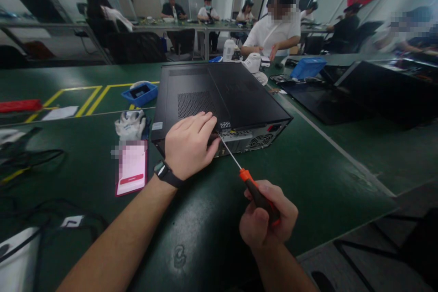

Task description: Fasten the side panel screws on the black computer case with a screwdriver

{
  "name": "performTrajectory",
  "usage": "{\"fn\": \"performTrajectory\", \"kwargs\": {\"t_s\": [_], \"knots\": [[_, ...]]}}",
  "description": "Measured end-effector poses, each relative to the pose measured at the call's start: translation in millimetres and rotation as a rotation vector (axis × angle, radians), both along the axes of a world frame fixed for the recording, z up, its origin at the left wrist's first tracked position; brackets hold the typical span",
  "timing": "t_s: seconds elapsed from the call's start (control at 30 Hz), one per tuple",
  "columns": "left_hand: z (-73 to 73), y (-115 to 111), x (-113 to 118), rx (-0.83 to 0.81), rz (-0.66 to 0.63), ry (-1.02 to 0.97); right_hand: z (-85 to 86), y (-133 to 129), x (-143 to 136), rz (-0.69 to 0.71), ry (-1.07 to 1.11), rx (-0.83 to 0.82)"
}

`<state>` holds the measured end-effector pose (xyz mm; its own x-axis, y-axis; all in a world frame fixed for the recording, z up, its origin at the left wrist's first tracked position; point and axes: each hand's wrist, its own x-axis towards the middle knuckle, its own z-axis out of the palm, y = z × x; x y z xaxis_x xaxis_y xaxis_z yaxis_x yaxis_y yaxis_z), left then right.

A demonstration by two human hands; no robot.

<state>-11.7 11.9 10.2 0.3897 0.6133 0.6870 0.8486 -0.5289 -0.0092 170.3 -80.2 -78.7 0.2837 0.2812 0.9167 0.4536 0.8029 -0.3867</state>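
A black desktop computer case (236, 96) lies flat on the green table, its rear panel facing me. On its top near the rear edge rests my left hand (190, 143), fingers laid along the surface and the thumb down by the rear panel. My right hand (268, 214) is closed around the handle of a screwdriver (256, 191) with an orange and dark grip. The shaft slants up to the left, and its tip meets the rear panel beside my left thumb. My fingers partly hide the spot at the tip.
Left of the case are a pink-framed phone (132, 169), grey-white gloves (130, 125) and a blue tray (140, 93). Cables (32, 157) lie at the far left. Dark panels (321, 100) and a blue bin (308, 67) are to the right. A co-worker (278, 27) stands across the table.
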Motion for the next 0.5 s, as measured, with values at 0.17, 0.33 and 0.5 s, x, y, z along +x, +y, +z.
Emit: {"fn": "performTrajectory", "kwargs": {"t_s": [0.17,0.33,0.5], "knots": [[-0.4,-0.1,0.1,0.009,-0.009,-0.002,9.0,2.4,-3.8,-0.007,0.007,0.060],[0.4,-0.3,0.2,0.021,-0.009,-0.002,8.3,2.2,2.0,-0.069,-0.031,0.000],[1.0,-1.0,0.5,-0.010,-0.006,-0.006,5.6,2.9,-0.5,-0.059,-0.008,0.046]]}}
